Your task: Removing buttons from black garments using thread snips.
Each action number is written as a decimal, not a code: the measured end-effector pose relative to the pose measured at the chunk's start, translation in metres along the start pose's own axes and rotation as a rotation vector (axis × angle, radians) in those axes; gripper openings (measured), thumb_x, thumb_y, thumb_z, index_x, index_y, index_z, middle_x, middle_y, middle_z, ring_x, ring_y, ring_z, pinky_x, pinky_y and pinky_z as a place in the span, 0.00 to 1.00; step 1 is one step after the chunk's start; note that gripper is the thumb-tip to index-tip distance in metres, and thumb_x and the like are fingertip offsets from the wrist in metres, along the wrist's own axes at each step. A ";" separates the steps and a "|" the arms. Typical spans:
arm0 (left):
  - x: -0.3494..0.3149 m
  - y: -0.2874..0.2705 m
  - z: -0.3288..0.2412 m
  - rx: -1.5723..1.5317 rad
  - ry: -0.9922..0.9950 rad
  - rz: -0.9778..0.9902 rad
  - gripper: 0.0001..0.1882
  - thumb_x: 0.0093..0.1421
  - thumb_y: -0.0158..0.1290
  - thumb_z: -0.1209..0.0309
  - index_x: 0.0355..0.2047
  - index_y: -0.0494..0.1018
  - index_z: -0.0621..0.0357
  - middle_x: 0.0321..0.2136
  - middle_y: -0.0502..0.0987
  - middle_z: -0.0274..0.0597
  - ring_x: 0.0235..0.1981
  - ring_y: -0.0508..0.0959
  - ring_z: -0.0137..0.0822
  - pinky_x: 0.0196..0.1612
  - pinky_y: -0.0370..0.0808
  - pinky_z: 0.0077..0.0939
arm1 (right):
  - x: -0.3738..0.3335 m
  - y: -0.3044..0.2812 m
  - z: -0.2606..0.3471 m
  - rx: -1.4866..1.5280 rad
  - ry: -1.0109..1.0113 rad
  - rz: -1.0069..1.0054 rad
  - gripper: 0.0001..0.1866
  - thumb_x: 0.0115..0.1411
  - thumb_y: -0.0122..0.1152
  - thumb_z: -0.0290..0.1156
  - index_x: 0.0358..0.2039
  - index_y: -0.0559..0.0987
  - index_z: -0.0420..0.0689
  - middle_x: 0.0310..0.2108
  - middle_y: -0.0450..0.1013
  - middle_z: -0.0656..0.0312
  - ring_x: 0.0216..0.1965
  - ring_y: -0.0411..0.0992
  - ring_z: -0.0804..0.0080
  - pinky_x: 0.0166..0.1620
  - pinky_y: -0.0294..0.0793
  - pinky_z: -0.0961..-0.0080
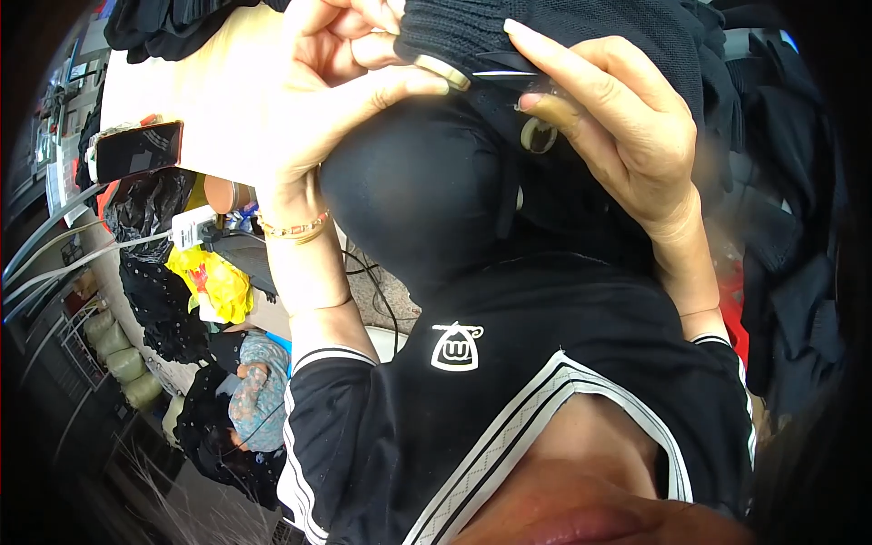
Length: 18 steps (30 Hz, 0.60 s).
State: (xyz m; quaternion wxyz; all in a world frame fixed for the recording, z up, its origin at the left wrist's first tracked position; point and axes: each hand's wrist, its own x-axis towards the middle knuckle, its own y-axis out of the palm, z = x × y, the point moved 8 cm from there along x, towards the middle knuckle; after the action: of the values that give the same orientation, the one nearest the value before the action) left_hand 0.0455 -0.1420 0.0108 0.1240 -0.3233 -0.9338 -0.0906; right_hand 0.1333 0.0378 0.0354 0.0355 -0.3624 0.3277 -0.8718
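Left hand [318, 100] pinches black ribbed knit [450, 32]; right hand [631, 118] pinches dark blade [502, 76]; yellow bag's [211, 280] contents hidden.

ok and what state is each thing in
left hand: pinching at black ribbed knit
right hand: fingers closed on a small dark-bladed tool
phone: screen dark
yellow bag: crumpled
white adapter: black plug apparently in it

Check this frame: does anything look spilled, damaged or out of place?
Nothing clearly stands out. The left hand holds black knitwear beside a cream button, and the right hand holds a slim dark tool. The crumpled yellow bag at left looks untidy, not spilled.
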 end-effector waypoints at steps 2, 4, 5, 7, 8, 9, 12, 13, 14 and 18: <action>0.000 -0.003 0.005 -0.014 -0.021 0.003 0.28 0.50 0.64 0.94 0.47 0.67 0.59 0.37 0.71 0.34 0.35 0.77 0.20 0.45 0.83 0.18 | -0.001 -0.001 0.001 0.006 0.000 -0.010 0.28 0.52 0.73 0.18 0.55 0.82 0.37 0.33 0.74 0.60 0.28 0.71 0.77 0.30 0.72 0.81; 0.000 -0.008 0.010 0.001 -0.066 0.016 0.28 0.51 0.64 0.93 0.48 0.66 0.59 0.36 0.71 0.34 0.35 0.77 0.21 0.45 0.83 0.18 | -0.002 -0.001 0.001 0.018 0.014 -0.020 0.27 0.52 0.74 0.18 0.55 0.82 0.37 0.33 0.75 0.60 0.28 0.72 0.77 0.30 0.72 0.81; 0.000 -0.008 0.011 0.001 -0.077 0.031 0.28 0.51 0.64 0.93 0.48 0.66 0.58 0.36 0.71 0.34 0.35 0.78 0.21 0.44 0.83 0.18 | -0.002 0.000 0.002 0.017 0.006 -0.030 0.27 0.52 0.74 0.19 0.55 0.82 0.37 0.33 0.75 0.60 0.28 0.71 0.77 0.30 0.72 0.81; 0.001 -0.007 0.010 -0.012 -0.081 0.070 0.28 0.51 0.64 0.92 0.48 0.66 0.58 0.35 0.71 0.34 0.35 0.78 0.22 0.44 0.82 0.18 | -0.002 0.000 0.003 0.014 -0.009 -0.053 0.27 0.51 0.74 0.19 0.54 0.82 0.37 0.33 0.75 0.60 0.27 0.71 0.78 0.29 0.72 0.81; 0.001 -0.008 0.011 -0.028 -0.093 0.065 0.28 0.52 0.64 0.92 0.48 0.66 0.58 0.35 0.71 0.34 0.35 0.78 0.22 0.44 0.82 0.18 | -0.002 0.001 0.002 0.013 -0.001 -0.056 0.27 0.51 0.74 0.20 0.54 0.82 0.37 0.33 0.75 0.60 0.27 0.71 0.78 0.29 0.71 0.81; 0.001 -0.008 0.011 -0.043 -0.104 0.060 0.28 0.52 0.64 0.92 0.48 0.66 0.57 0.35 0.71 0.34 0.35 0.79 0.23 0.44 0.82 0.18 | -0.002 0.001 0.002 0.011 0.007 -0.058 0.27 0.51 0.74 0.20 0.54 0.83 0.38 0.33 0.74 0.61 0.27 0.70 0.78 0.29 0.71 0.81; 0.002 -0.011 0.015 -0.101 -0.148 0.015 0.28 0.52 0.64 0.91 0.48 0.66 0.57 0.35 0.72 0.35 0.35 0.79 0.24 0.44 0.82 0.18 | -0.001 0.003 0.002 -0.003 -0.001 -0.060 0.26 0.52 0.74 0.21 0.54 0.83 0.39 0.32 0.74 0.61 0.26 0.70 0.77 0.28 0.71 0.81; 0.001 -0.010 0.014 -0.125 -0.131 0.038 0.28 0.52 0.64 0.91 0.48 0.66 0.57 0.36 0.72 0.35 0.35 0.79 0.24 0.44 0.82 0.18 | 0.000 0.003 0.002 -0.010 -0.010 -0.060 0.26 0.52 0.74 0.21 0.54 0.83 0.40 0.32 0.74 0.61 0.26 0.70 0.77 0.28 0.71 0.81; 0.001 -0.011 0.016 -0.128 -0.127 0.048 0.28 0.52 0.64 0.91 0.47 0.65 0.57 0.36 0.73 0.36 0.35 0.80 0.24 0.44 0.82 0.18 | 0.000 0.003 0.003 -0.004 -0.010 -0.068 0.26 0.52 0.74 0.21 0.54 0.83 0.40 0.32 0.73 0.61 0.26 0.69 0.77 0.28 0.71 0.81; -0.002 -0.025 0.028 -0.080 -0.160 0.043 0.27 0.53 0.64 0.90 0.47 0.64 0.57 0.36 0.76 0.39 0.35 0.82 0.26 0.44 0.83 0.20 | 0.001 0.005 0.003 0.029 0.030 -0.083 0.25 0.52 0.74 0.22 0.53 0.83 0.40 0.32 0.73 0.61 0.24 0.69 0.78 0.28 0.70 0.81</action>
State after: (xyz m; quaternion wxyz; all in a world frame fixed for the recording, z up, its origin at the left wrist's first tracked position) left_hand 0.0267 -0.1553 -0.0190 0.0380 -0.3540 -0.9292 -0.0991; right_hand 0.1333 0.0316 0.0347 -0.0001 -0.3620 0.3001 -0.8825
